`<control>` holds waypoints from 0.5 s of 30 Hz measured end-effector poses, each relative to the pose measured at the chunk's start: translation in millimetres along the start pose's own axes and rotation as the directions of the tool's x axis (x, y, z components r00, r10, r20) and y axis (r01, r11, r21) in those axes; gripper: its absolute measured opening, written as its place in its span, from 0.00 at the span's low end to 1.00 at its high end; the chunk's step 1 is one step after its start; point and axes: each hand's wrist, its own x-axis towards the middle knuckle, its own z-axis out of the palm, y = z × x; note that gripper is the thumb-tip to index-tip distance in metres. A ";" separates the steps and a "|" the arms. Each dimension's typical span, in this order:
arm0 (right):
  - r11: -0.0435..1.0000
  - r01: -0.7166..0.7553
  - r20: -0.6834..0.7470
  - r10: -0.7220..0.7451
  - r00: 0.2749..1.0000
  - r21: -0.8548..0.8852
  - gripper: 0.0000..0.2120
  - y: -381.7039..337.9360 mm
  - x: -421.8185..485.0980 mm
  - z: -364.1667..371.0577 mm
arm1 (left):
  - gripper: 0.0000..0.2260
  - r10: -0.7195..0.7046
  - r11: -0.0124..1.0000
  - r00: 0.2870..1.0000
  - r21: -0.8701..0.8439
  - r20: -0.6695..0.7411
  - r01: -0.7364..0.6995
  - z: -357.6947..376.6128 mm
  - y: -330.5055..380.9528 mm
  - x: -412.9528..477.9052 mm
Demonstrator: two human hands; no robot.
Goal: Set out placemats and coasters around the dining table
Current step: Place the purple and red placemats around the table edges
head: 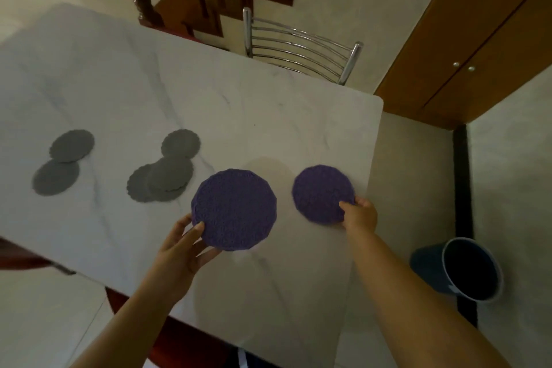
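Table (209,92): white marble top, running from far left to a rounded corner at right; its far and middle parts are bare.
Left coasters (64,161): two grey scalloped discs, overlapping, well in from the near edge.
Middle coasters (164,176): a loose pile of grey discs, three or perhaps four, since the overlap hides the count; one lies just beyond the rest, and the pile sits just left of the big mat.
Left hand (182,248): thumb on top and fingers under the near-left rim of the big mat, a light pinch.
Big mat (234,209): purple, round, textured; it seems lifted a little off the top, with a shadow behind it.
Small mat (322,193): purple, round, flat on the table, close to the right edge.
Right hand (358,215): fingertips closed on the small mat's near-right rim.
Chair (301,48): chrome slatted back, pushed against the far edge.
Cupboard (466,51): brown doors, beyond the right corner.
Bucket (466,269): dark blue, on the floor right of the table, near the right forearm.
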 end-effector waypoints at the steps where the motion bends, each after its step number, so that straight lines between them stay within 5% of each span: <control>1: 0.994 0.051 -0.014 -0.053 0.999 -0.096 0.11 0.5 -1.6 -0.6 | 0.21 -0.004 1.000 1.000 0.000 0.000 0.004 -1.3 0.0 -0.8; 9: 0.953 0.089 -0.021 -0.099 0.995 -0.291 0.21 1.0 -3.9 -15.4 | 0.18 -0.031 0.999 0.998 0.012 0.060 0.031 -4.6 3.7 1.2; 12: 0.955 0.141 -0.049 -0.159 0.986 -0.260 0.21 -3.1 -22.7 -16.4 | 0.18 -0.045 0.999 0.995 0.004 0.086 0.045 -8.1 8.9 1.2; 15: 0.958 0.265 0.076 -0.258 0.963 -0.106 0.18 -18.2 -63.7 -1.9 | 0.17 -0.055 0.998 0.991 0.016 0.122 0.053 -15.5 16.6 3.5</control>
